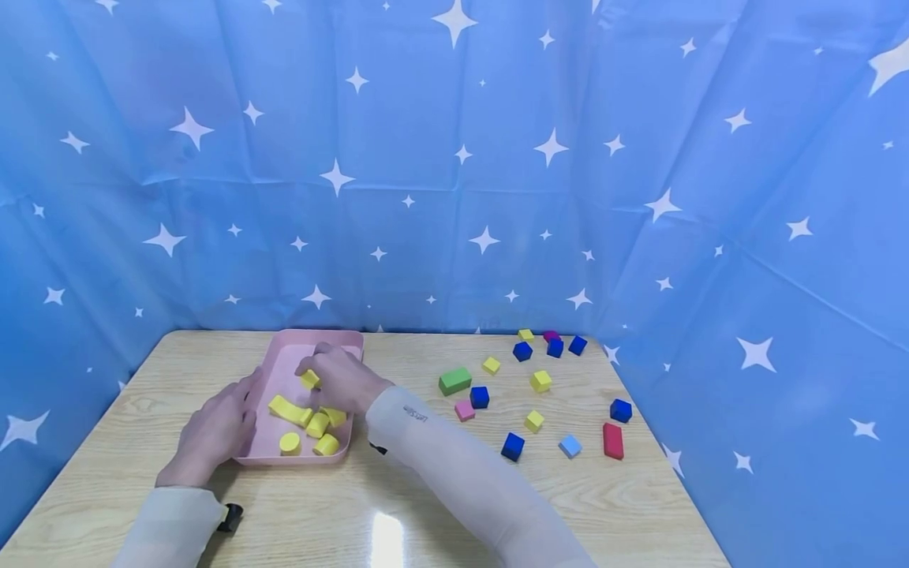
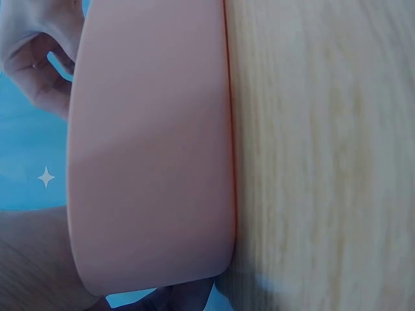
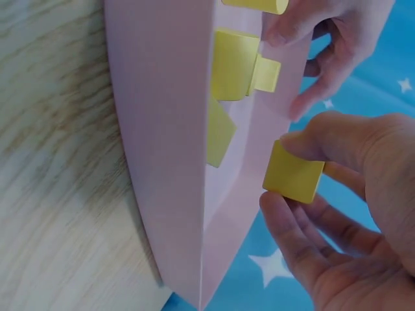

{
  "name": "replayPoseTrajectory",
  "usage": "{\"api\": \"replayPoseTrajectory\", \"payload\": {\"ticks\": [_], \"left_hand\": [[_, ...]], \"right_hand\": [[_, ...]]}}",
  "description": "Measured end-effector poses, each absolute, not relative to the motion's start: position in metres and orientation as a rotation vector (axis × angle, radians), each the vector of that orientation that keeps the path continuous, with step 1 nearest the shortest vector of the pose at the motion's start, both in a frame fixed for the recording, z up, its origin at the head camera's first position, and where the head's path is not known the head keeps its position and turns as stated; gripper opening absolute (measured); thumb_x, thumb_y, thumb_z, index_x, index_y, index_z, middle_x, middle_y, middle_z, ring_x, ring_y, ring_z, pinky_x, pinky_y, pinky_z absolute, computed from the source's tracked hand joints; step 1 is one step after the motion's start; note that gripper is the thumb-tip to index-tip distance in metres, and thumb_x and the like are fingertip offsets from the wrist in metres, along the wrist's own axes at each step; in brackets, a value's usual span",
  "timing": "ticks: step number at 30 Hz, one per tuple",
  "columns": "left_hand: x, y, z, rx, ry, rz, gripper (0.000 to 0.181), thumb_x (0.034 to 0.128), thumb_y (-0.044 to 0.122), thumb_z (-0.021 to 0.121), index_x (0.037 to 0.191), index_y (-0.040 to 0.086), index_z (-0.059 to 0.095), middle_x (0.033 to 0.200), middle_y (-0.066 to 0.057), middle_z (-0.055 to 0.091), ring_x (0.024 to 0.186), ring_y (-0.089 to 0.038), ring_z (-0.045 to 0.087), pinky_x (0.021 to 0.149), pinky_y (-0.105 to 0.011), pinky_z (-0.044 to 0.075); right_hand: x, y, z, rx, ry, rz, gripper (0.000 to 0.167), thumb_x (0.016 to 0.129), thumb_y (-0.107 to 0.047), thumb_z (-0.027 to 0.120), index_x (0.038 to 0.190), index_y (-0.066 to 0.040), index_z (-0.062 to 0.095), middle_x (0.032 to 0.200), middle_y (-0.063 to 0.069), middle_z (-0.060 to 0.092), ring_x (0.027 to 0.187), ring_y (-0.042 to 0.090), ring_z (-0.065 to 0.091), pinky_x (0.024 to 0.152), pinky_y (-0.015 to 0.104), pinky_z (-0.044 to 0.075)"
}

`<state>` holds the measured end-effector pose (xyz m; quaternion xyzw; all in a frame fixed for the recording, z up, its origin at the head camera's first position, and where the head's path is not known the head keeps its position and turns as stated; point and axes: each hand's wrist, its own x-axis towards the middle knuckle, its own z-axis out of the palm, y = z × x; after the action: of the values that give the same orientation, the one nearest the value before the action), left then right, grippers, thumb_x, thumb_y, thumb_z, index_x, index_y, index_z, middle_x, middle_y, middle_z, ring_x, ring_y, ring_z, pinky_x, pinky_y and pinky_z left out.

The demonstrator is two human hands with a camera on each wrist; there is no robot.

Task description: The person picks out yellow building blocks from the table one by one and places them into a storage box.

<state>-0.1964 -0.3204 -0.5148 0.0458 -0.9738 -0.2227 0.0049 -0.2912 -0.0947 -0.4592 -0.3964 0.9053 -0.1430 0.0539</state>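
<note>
In the head view, the tray (image 1: 284,371) is set by the far edge of the desk (image 1: 114,450), toward its left corner, with its left wall gripped by the left hand (image 1: 213,434); over it, a yellow block (image 1: 309,379) is held by the right hand (image 1: 346,379). If the right sleeve (image 1: 454,465) is lowered or swung, the blue block (image 1: 513,446) near it could be pushed toward the desk's right edge. Small print (image 1: 415,413) is borne by that sleeve, perhaps to be read as "Let's Slim". In the left wrist view, most of the left fingers are hidden by the tray's outer wall; were their hold eased, the tray could be slid by a knock. In the right wrist view, the block is pinched between thumb and fingertips; through a loose pinch it could be dropped, or be tumbled off the uneven pile (image 3: 235,65); no label is seen on it.
</note>
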Motion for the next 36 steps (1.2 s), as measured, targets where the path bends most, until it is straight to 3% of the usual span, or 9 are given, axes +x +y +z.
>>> {"api": "replayPoseTrajectory", "payload": {"ticks": [3, 10, 14, 21, 29, 36], "left_hand": [[-0.197, -0.32, -0.515, 0.139, -3.05, -0.703, 0.075, 0.1145, 0.009, 0.06, 0.181, -0.002, 0.029, 0.158, -0.039, 0.058, 0.113, -0.047, 0.071, 0.106, -0.078, 0.062], [-0.197, -0.32, -0.515, 0.14, -3.049, -0.681, 0.074, 0.1146, 0.009, 0.06, 0.181, -0.003, 0.03, 0.16, -0.04, 0.056, 0.115, -0.049, 0.072, 0.105, -0.078, 0.062], [-0.197, -0.32, -0.516, 0.138, -3.051, -0.663, 0.074, 0.1147, 0.009, 0.061, 0.181, -0.003, 0.03, 0.163, -0.042, 0.054, 0.123, -0.055, 0.072, 0.107, -0.079, 0.061], [-0.197, -0.321, -0.516, 0.139, -3.049, -0.683, 0.075, 0.114, 0.008, 0.061, 0.181, -0.003, 0.029, 0.161, -0.041, 0.055, 0.114, -0.05, 0.072, 0.104, -0.079, 0.062], [-0.197, -0.32, -0.514, 0.14, -3.046, -0.668, 0.074, 0.1137, 0.008, 0.061, 0.18, -0.004, 0.031, 0.164, -0.042, 0.053, 0.126, -0.058, 0.071, 0.107, -0.081, 0.06], [-0.197, -0.319, -0.514, 0.144, -3.045, -0.678, 0.075, 0.1133, 0.008, 0.061, 0.18, -0.004, 0.03, 0.161, -0.041, 0.055, 0.118, -0.052, 0.072, 0.107, -0.08, 0.061]], "right_hand": [[-0.292, -0.096, -0.459, -1.188, 2.745, -0.438, 0.05, 0.103, -0.025, 0.092, 0.151, -0.024, 0.079, 0.129, -0.005, 0.072, 0.089, -0.003, 0.065, 0.084, 0.006, 0.058], [-0.294, -0.096, -0.46, -1.226, 2.748, -0.353, 0.052, 0.104, -0.028, 0.092, 0.154, -0.024, 0.078, 0.14, -0.001, 0.075, 0.103, 0.002, 0.063, 0.091, 0.009, 0.057], [-0.293, -0.094, -0.46, -1.215, 2.749, -0.353, 0.053, 0.104, -0.026, 0.092, 0.155, -0.024, 0.077, 0.138, -0.001, 0.073, 0.097, 0.004, 0.062, 0.087, 0.009, 0.055], [-0.293, -0.089, -0.461, -1.192, 2.78, -0.385, 0.051, 0.104, -0.026, 0.09, 0.153, -0.028, 0.078, 0.132, -0.004, 0.071, 0.091, 0.002, 0.063, 0.085, 0.009, 0.057], [-0.299, -0.078, -0.463, -1.177, 2.838, -0.388, 0.046, 0.106, -0.03, 0.087, 0.151, -0.027, 0.079, 0.141, -0.002, 0.074, 0.107, 0.005, 0.063, 0.093, 0.013, 0.06], [-0.303, -0.064, -0.46, -1.122, 2.878, -0.431, 0.046, 0.105, -0.038, 0.089, 0.149, -0.027, 0.081, 0.148, -0.001, 0.069, 0.12, 0.01, 0.065, 0.105, 0.021, 0.064]]}}
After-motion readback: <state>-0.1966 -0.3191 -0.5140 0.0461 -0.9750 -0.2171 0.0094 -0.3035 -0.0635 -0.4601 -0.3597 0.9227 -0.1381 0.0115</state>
